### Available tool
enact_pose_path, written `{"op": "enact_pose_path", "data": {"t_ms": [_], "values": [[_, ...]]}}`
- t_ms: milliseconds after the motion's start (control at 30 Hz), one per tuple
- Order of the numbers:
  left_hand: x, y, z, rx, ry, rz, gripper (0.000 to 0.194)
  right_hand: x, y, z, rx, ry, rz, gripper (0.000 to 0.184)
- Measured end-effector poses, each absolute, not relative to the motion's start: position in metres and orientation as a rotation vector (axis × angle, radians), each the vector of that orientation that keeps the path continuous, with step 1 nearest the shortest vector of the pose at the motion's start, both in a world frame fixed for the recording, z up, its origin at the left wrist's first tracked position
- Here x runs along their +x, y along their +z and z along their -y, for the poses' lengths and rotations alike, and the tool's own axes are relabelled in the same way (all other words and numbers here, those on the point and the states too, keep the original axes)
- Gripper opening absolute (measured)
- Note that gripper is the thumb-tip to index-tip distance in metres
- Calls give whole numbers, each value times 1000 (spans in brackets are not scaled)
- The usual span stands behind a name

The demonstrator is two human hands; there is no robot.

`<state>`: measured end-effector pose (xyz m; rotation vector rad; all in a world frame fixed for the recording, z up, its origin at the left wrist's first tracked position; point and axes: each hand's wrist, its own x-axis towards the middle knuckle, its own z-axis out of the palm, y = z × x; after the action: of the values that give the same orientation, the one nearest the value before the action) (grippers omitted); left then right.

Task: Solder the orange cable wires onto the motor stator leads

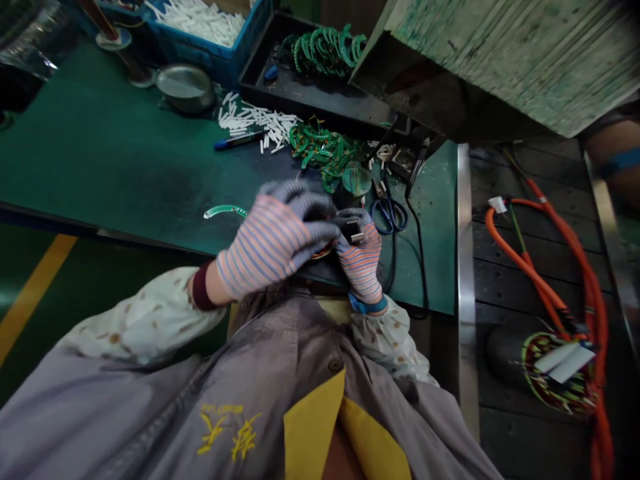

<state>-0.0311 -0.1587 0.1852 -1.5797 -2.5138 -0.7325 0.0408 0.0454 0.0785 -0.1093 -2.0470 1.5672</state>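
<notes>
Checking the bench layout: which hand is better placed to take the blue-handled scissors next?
Right, likely: the right hand lies just beside the blue-handled scissors, while the left hand is farther away, beyond the right hand.

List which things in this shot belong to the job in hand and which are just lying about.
In hand: left gloved hand, right gloved hand, small black connector between them, curved green strip.

Lying about: blue-handled scissors, white plastic pieces, marker pen, metal bowl, orange cable.

Our left hand (274,239) and right hand (361,260) hide most of the small dark part (352,232); at twelve o'clock, the top edge cuts off the blue crate (200,41).
</notes>
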Motion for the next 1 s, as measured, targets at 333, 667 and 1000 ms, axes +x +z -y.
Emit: {"op": "enact_pose_path", "data": {"t_ms": [333, 667, 1000], "values": [[40, 141, 164, -1402, -357, 2492, 54, 48, 77, -31, -253, 1635, 1960, 24], [-3, 176, 158, -1084, -478, 2797, 54, 48, 75, -33, -180, 1483, 2005, 20], [6, 160, 141, -1074, -408, 2768, 47, 51, 73, -34, -180, 1489, 2017, 19]]}}
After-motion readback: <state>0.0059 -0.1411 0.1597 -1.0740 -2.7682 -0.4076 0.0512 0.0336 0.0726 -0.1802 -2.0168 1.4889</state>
